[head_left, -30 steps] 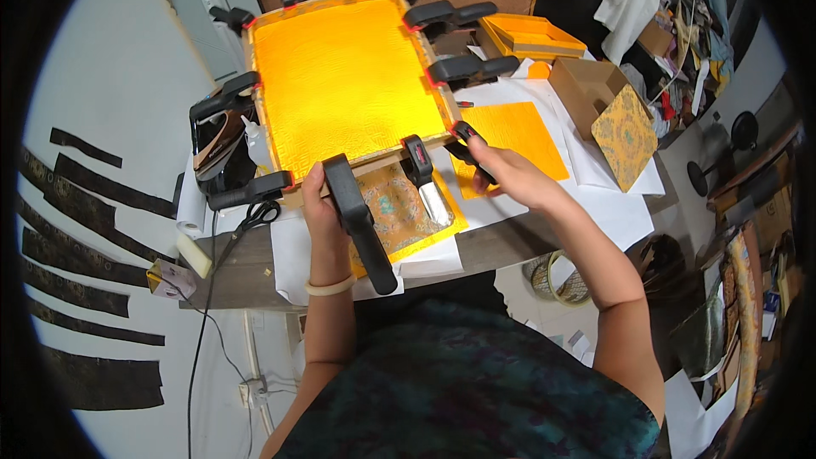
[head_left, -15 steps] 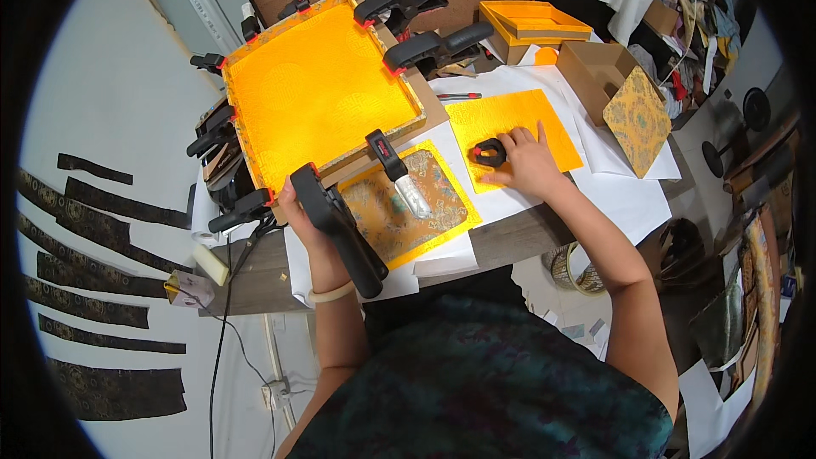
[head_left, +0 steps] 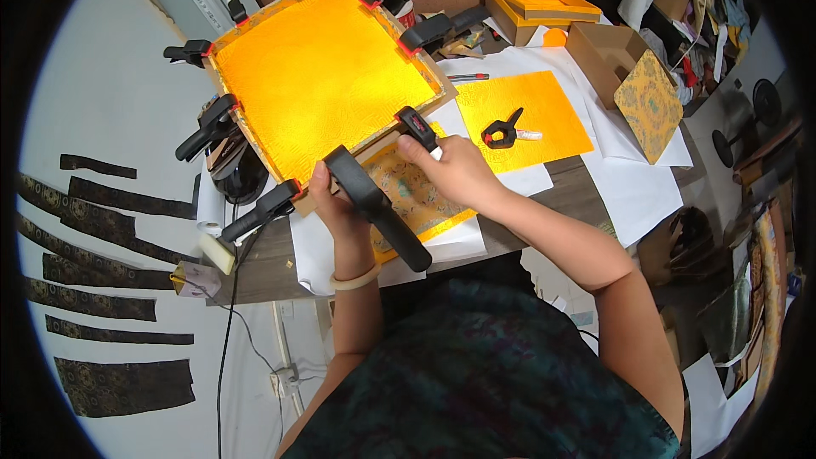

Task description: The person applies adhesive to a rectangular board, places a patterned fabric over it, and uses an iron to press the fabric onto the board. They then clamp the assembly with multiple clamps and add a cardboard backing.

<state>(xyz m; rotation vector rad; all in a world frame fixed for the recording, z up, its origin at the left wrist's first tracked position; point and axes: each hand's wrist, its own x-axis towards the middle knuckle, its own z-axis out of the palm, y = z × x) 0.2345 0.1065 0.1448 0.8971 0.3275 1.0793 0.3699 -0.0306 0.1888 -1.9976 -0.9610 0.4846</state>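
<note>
A large shallow box (head_left: 314, 76) lined in yellow, with patterned edges, stands tilted across the table with several black spring clamps on its rim. At its front wall, my left hand (head_left: 340, 217) is closed on the edge, its fingers partly hidden behind a big black clamp (head_left: 380, 208). My right hand (head_left: 459, 174) grips a white-handled spring clamp (head_left: 416, 125) at the box's near right corner. Below both hands lies a patterned panel (head_left: 416, 195) with a yellow border. A small black clamp (head_left: 503, 130) rests on a yellow sheet (head_left: 544, 98) to the right.
Yellow trays (head_left: 544, 2) and an open brown box (head_left: 599, 59) stand at the back right, a patterned square board (head_left: 650, 106) leaning against the box. White paper (head_left: 633, 200) hangs over the table edge. A sponge (head_left: 218, 253) and a cable (head_left: 223, 357) are at the left.
My right hand has left the small clamp on the yellow sheet and moved left to the white-handled clamp on the box. My left hand remains at the box's front edge.
</note>
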